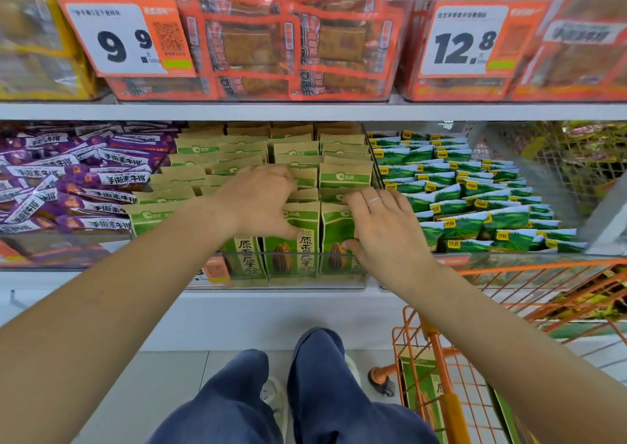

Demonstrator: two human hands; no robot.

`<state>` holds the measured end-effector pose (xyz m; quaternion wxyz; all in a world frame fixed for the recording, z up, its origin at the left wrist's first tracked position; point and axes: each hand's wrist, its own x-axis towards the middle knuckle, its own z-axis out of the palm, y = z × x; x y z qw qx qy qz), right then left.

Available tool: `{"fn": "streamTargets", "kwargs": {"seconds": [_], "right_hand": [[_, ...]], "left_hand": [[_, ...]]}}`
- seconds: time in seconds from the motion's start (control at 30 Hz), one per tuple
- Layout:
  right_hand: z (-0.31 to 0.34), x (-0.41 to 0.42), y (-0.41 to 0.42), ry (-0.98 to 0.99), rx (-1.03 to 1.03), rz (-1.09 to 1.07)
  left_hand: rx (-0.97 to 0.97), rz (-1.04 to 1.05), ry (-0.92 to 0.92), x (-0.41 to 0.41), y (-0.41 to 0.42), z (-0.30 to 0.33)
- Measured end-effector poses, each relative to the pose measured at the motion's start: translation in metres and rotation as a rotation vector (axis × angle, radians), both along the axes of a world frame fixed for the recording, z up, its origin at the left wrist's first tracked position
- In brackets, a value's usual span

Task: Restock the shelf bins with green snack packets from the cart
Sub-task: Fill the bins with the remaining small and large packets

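1. Green snack packets stand upright in rows in the clear shelf bin on the lower shelf, long axis vertical, printed faces towards the aisle. The front row carries vertical Chinese characters and a sunflower-seed picture; the kraft-brown tops bear a white logo on a green band.
2. Left hand lies over the packet tops, fingers curled down onto them and thumb against the front face of a front-row packet.
3. Right hand, with a ring on one finger, rests on the tops beside it, fingers bent over them and thumb pressed to a front packet face. Whether either hand truly pinches a packet, I cannot tell.
4. Orange cart stands lower right; one more green packet lies inside it.
5. Neighbouring bins: purple packets to the left, green-and-white sachets to the right.
6. Upper shelf price tags read "9.9" and "12.8".
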<state>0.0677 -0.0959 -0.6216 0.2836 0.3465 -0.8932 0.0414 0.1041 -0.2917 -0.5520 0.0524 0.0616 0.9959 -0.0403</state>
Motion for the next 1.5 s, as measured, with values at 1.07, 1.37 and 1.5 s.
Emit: {"fn": "streamTargets", "kwargs": {"seconds": [1.07,1.37,1.5], "right_hand": [[-0.007,0.028,0.196,-0.376,0.112,-0.055],[-0.122,-0.004,0.243,-1.195,0.857,-0.343],[-0.143,-0.001,0.250,-1.131,0.879,-0.339]], "left_hand": [[0.482,-0.476,0.342,0.028,0.174,-0.081],[0.831,-0.332,0.337,0.027,0.191,-0.138],[0.858,-0.325,0.349,0.028,0.195,-0.135]]}}
